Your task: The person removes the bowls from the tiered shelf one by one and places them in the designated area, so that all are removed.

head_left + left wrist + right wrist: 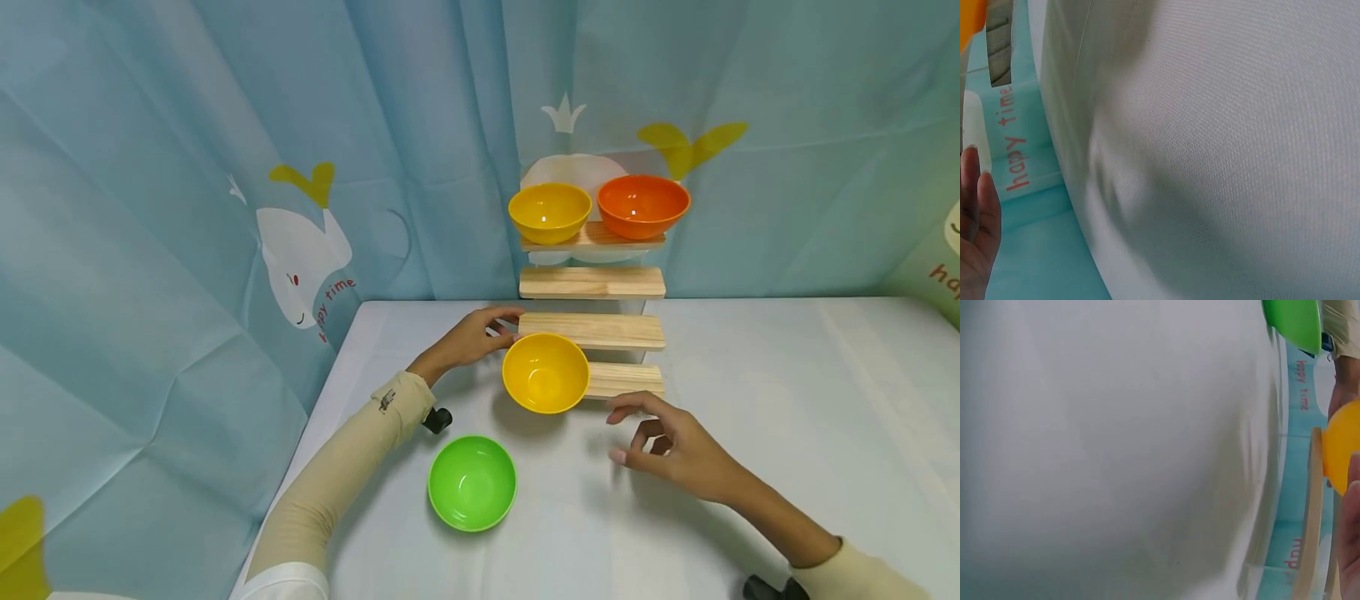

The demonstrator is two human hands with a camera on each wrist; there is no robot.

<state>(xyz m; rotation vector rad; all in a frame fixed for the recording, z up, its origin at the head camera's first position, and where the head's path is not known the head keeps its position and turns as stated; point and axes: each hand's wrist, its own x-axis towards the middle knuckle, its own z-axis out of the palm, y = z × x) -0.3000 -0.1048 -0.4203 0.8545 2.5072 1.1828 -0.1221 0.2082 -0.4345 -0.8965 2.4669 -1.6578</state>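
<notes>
A yellow bowl (545,373) sits on the left end of the lowest step of a wooden stepped rack (592,331). My left hand (474,335) is at the rack's left side, fingertips by a middle step and thumb close to the bowl's rim; whether they touch is hard to tell. In the left wrist view only part of the left hand (979,219) shows. My right hand (671,446) hovers in front of the rack's lower right, fingers loosely bent and holding nothing. A green bowl (472,483) stands on the table, nearer to me.
On the rack's top step stand another yellow bowl (550,213) and an orange bowl (643,207), side by side. The second step (592,283) is bare wood. Behind the white table (787,400) hangs a blue curtain (450,150), which also runs along the left.
</notes>
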